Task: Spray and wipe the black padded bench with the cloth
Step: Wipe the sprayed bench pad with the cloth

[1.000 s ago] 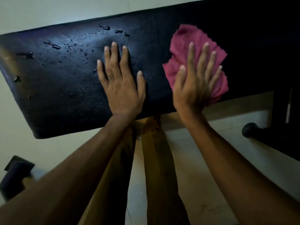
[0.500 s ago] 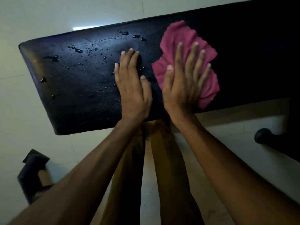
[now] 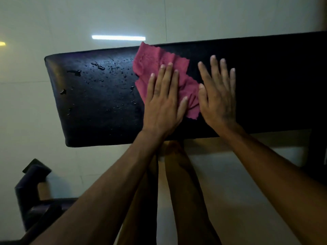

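The left hand (image 3: 163, 101) lies flat with its fingers straight and close together, pressing down on the pink cloth (image 3: 164, 75) — it grips nothing, only pins the fabric under palm and fingertips. The right hand (image 3: 218, 96) is spread just as flat, fingers slightly fanned, resting on the bare black padded bench (image 3: 265, 82); its thumb edge touches the cloth's right border. Both forearms reach forward and upward from the lower frame, wrists nearly level with the pad. The cloth sits crumpled between and beyond the left fingertips, reaching the bench's far edge. Left of the left fingers the glossy padding carries scattered water droplets (image 3: 99, 67) — right of the right hand it looks dark and matte.
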